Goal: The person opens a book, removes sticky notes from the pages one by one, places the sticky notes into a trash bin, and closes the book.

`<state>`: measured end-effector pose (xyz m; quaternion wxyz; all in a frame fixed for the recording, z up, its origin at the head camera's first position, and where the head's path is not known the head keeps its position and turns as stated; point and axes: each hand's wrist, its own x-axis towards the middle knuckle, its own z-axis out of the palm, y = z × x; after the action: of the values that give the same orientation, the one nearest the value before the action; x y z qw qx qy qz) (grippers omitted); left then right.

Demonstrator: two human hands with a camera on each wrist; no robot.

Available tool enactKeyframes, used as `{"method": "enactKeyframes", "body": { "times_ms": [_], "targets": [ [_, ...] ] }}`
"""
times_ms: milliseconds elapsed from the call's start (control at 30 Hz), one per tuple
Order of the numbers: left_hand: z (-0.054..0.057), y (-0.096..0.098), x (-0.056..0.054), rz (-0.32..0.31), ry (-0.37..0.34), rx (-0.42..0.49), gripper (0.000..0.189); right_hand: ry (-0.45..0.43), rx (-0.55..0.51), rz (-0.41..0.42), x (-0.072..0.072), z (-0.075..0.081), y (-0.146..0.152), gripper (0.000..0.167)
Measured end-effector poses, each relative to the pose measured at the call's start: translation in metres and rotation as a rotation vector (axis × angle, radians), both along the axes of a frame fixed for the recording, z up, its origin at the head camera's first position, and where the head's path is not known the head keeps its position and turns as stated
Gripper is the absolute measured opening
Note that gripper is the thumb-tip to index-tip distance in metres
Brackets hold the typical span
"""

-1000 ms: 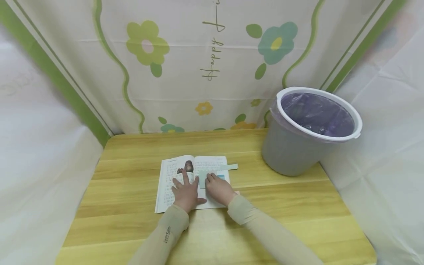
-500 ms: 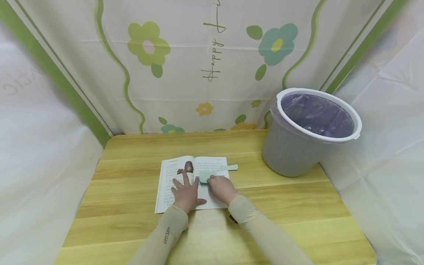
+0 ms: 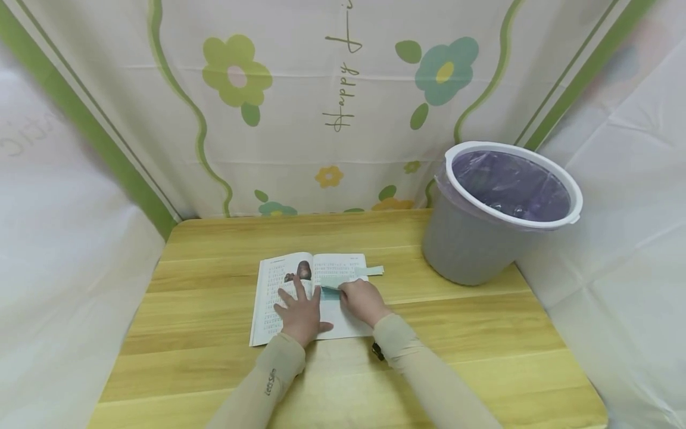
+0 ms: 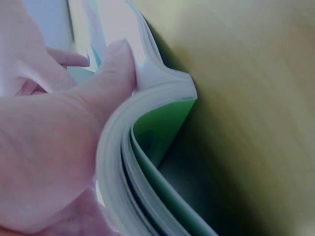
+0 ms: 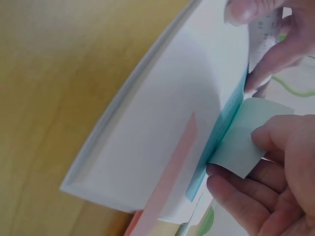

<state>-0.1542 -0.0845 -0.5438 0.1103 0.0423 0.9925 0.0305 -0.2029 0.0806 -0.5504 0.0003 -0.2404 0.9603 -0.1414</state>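
An open book (image 3: 343,325) lies on the table, printed text on both pages and a dark picture on the left one. My left hand (image 3: 302,316) rests across its middle with fingers spread; in the left wrist view the thumb (image 4: 115,64) lies on the pages near the spine. Between thumb and fingers, my right hand (image 3: 366,301) pinches a pale green sticky note (image 5: 246,137), curled up off the right page. A blue printed band (image 5: 221,123) shows on the page beside it. A pink strip (image 5: 170,179) sticks out past that page's edge.
Another pale green strip (image 3: 375,270) juts from the book's right side. At the table's back right stands a grey bin (image 3: 455,250) with a purple liner. The wooden table (image 3: 214,250) extends around the book, with a flowered curtain (image 3: 289,131) behind.
My right hand has lifted the near edge of the sticky note and curled it up away from me. The left hand has stayed in place on the book.
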Motion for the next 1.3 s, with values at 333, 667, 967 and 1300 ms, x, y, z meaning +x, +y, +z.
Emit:
{"method": "enactKeyframes", "body": {
  "times_ms": [333, 667, 967, 1300],
  "targets": [
    [0.002, 0.006, 0.005, -0.1, 0.058, -0.087, 0.097, -0.011, -0.075, -0.016, -0.004, 0.005, 0.005, 0.016],
    [0.0, 0.008, 0.006, -0.146, 0.055, -0.067, 0.087, -0.064, -0.131, -0.043, -0.009, 0.011, 0.008, 0.017],
    [0.0, 0.007, 0.003, -0.152, 0.039, -0.054, 0.086, -0.077, -0.158, -0.054, -0.009, 0.013, 0.01, 0.019],
    [0.002, 0.008, 0.003, -0.151, 0.011, -0.057, 0.085, -0.112, -0.211, -0.063, -0.01, 0.018, 0.013, 0.021]
  ]
}}
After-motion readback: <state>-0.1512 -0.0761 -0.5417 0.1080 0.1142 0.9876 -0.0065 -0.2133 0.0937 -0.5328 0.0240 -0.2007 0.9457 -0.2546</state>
